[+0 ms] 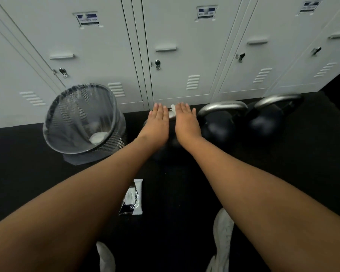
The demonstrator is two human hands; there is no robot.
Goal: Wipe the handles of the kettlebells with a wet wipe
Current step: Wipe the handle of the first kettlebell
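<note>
A mesh bin (82, 122) holding perhaps crumpled tissue stands before grey lockers (181, 46).

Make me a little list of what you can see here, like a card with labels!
place: black floor in front of grey lockers
left hand: open, flat, palm down
right hand: open, flat, palm down
between the hands: a bit of white wet wipe, on a mostly hidden handle
kettlebells in plain view: two, right of the hands
bin: mesh, lined, white wipe inside
wipes pack: on floor, near the feet
</note>
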